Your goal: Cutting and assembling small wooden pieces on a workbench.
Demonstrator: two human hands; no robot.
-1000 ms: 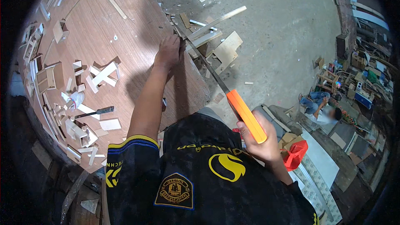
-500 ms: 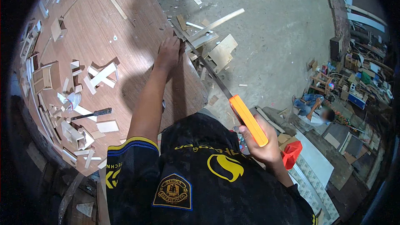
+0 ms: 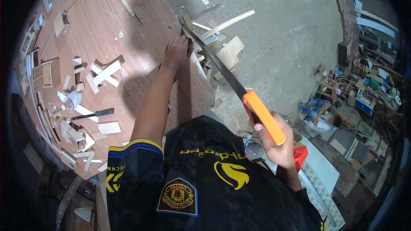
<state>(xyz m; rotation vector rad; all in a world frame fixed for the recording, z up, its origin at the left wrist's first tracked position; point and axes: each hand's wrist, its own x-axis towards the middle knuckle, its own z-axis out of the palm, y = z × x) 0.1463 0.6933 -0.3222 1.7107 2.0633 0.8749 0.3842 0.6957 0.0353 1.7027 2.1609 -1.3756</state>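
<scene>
My right hand [image 3: 276, 145] grips the orange handle [image 3: 263, 117] of a handsaw, whose long dark blade [image 3: 219, 65] runs diagonally up to the edge of a wood-veneer table [image 3: 150, 42]. Just left of the blade's far part, my left hand [image 3: 176, 53] is closed at that edge, fingers curled over; what it holds is hidden. On the table's left lie crossed pale wood strips [image 3: 107, 73], small box-like wooden pieces [image 3: 47, 75], a white coil [image 3: 73, 100] and a dark-handled tool [image 3: 102, 113].
Wood offcuts [image 3: 229, 55] lie on the concrete floor [image 3: 274, 38] beyond the table edge. At right a person [image 3: 317, 115] sits among piled boards and clutter [image 3: 364, 81]. A red bag [image 3: 299, 156] and white panels [image 3: 325, 171] are low at right.
The saw handle and my right hand have shifted somewhat to the right. My left hand stays closed at the table edge, with little visible movement.
</scene>
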